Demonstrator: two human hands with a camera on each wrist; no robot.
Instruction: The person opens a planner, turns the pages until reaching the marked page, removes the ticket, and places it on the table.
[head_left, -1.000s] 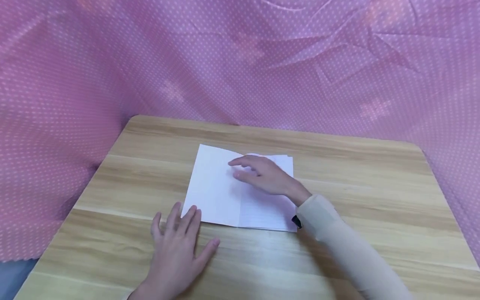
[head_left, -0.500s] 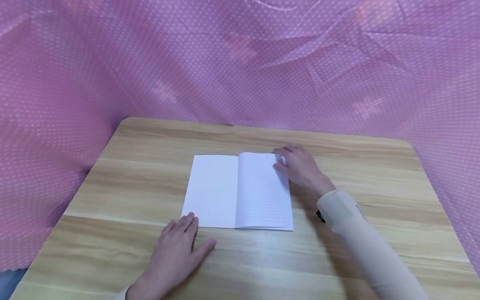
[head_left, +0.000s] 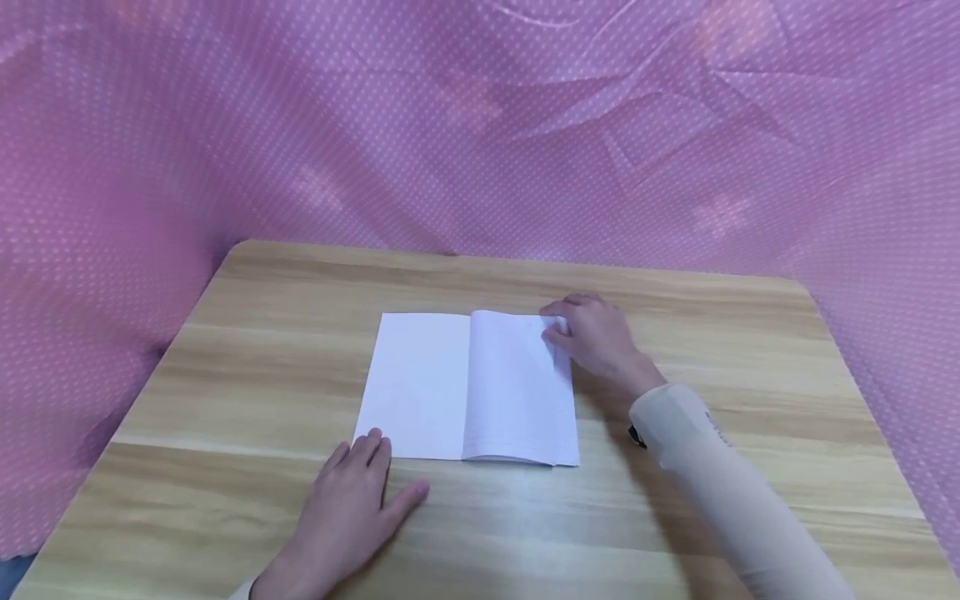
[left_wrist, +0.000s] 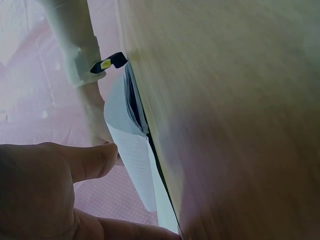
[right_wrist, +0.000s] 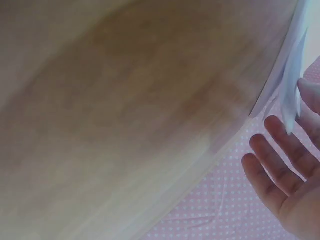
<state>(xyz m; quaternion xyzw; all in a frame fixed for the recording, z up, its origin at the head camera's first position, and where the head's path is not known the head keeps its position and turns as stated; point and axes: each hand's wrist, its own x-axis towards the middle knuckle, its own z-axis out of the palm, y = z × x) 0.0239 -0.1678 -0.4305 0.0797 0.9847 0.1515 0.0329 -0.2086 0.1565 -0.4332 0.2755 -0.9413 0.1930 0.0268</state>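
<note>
An open notebook (head_left: 417, 383) lies on the wooden table, its left page blank and its right side lined. My left hand (head_left: 343, 510) rests with straight fingers on the lower left corner of the notebook, thumb spread to the side. At the upper right corner, my right hand (head_left: 600, 340) pinches a page (head_left: 517, 387) between thumb and fingers. That page bows up slightly along its lower edge, as the left wrist view also shows. In the right wrist view the lifted page corner (right_wrist: 290, 102) sits between the thumb and forefinger, with the other fingers extended.
The wooden table (head_left: 712, 358) has rounded far corners. Pink dotted cloth (head_left: 420, 142) hangs behind it and at both sides. A black band with a yellow patch (left_wrist: 111, 62) shows at the right sleeve.
My right hand has moved from above the notebook's middle to its upper right corner and taken hold of a page. The page now bows up more. The left hand stays at the lower left corner.
</note>
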